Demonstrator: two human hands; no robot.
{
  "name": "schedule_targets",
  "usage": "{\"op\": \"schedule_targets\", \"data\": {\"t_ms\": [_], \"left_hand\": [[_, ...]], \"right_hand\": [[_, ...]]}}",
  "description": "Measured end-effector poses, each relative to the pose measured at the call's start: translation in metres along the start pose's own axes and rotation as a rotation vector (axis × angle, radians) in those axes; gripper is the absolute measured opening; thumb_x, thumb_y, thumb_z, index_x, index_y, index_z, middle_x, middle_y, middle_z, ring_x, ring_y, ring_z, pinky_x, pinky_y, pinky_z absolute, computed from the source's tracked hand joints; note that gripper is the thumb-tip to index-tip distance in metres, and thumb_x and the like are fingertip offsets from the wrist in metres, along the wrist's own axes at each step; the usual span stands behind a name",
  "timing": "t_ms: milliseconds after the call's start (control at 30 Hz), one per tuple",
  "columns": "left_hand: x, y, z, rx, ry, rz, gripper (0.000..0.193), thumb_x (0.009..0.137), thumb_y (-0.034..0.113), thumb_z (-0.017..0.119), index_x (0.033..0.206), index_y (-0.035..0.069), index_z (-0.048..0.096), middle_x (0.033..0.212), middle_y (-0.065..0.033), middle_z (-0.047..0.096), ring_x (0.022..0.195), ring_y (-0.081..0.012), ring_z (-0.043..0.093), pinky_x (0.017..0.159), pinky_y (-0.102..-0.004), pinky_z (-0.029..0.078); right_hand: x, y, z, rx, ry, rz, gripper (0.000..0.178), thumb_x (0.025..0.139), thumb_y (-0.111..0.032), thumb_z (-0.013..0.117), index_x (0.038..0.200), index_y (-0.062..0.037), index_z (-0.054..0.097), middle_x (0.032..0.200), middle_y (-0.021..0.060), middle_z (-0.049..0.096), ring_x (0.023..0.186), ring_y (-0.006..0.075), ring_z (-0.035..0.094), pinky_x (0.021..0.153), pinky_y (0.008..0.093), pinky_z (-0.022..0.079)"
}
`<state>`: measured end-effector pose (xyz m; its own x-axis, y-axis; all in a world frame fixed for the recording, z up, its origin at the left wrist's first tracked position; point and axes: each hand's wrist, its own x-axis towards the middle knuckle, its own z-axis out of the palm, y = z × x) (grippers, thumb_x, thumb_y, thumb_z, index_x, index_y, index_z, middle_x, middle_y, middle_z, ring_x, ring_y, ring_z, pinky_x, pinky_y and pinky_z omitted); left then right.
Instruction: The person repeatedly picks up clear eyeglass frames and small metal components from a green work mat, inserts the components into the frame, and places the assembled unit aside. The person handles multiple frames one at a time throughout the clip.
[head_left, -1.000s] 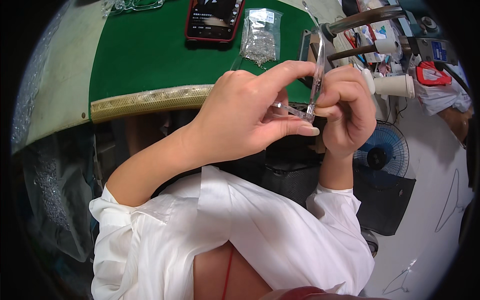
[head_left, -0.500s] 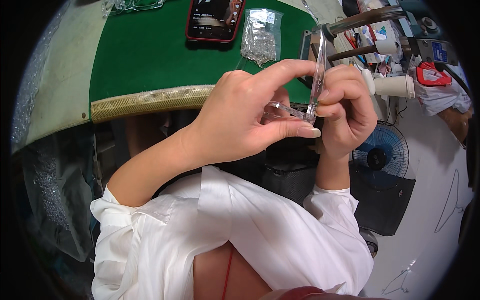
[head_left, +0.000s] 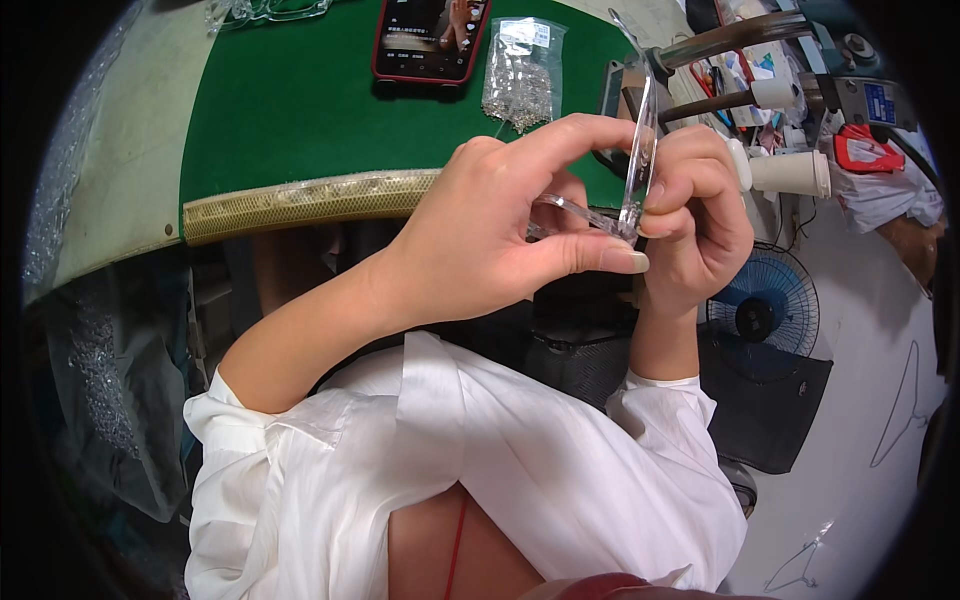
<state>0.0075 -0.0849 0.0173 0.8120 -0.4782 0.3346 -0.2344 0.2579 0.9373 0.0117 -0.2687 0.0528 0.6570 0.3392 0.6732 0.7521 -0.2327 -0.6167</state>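
Note:
A clear plastic eyeglass frame (head_left: 641, 165) is held up over the near edge of the green-topped table, one long temple pointing up and away. My left hand (head_left: 490, 225) is closed around it from the left, its index finger against the temple and its thumb below the hinge corner. From the right, my right hand (head_left: 700, 215) has its fingers curled, with thumb and index fingertips pinched together against the frame by the hinge. Whatever lies in that pinch is too small or too hidden to make out. Part of the frame is hidden behind my left hand.
On the green mat (head_left: 290, 110) are a phone (head_left: 430, 40) in a red case and a clear bag (head_left: 522, 75) of tiny metal parts. A bench machine (head_left: 780, 80) stands at the right. More clear frames (head_left: 265, 10) lie far left; a blue fan (head_left: 762, 300) is below right.
Both hands stay at the hinge corner. The frame has shifted very slightly right, its temple tilting a little, and my left hand has moved slightly with it.

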Motion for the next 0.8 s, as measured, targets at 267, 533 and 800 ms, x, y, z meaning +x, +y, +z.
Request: {"op": "schedule_targets", "data": {"t_ms": [267, 533, 800], "left_hand": [[0.002, 0.000, -0.003, 0.190, 0.019, 0.078, 0.064, 0.071, 0.006, 0.077, 0.129, 0.001, 0.049, 0.072, -0.0050, 0.064, 0.059, -0.0078, 0.058, 0.059, -0.0210, 0.046], [0.003, 0.001, -0.005, 0.183, -0.001, 0.093, 0.065, 0.070, 0.007, 0.077, 0.129, 0.000, 0.048, 0.080, -0.0053, 0.067, 0.060, -0.0085, 0.060, 0.060, -0.0216, 0.047], [0.003, 0.003, -0.006, 0.107, -0.021, 0.016, 0.062, 0.072, 0.002, 0.074, 0.129, -0.001, 0.048, 0.098, -0.0057, 0.065, 0.064, -0.0063, 0.059, 0.061, -0.0202, 0.046]], "right_hand": [[-0.001, 0.001, 0.000, 0.083, 0.003, 0.065, 0.014, 0.071, -0.003, 0.073, 0.078, 0.0028, 0.061, 0.078, 0.0075, 0.056, 0.069, 0.0131, 0.051, 0.055, 0.0202, 0.038], [0.002, 0.003, -0.003, 0.128, -0.004, 0.089, 0.016, 0.067, -0.002, 0.075, 0.076, 0.0021, 0.062, 0.076, 0.0069, 0.057, 0.070, 0.0132, 0.051, 0.057, 0.0215, 0.038], [0.010, 0.005, -0.005, -0.044, -0.080, -0.064, 0.017, 0.071, -0.011, 0.075, 0.074, 0.0000, 0.062, 0.075, 0.0053, 0.056, 0.069, 0.0137, 0.050, 0.059, 0.0231, 0.038]]}}
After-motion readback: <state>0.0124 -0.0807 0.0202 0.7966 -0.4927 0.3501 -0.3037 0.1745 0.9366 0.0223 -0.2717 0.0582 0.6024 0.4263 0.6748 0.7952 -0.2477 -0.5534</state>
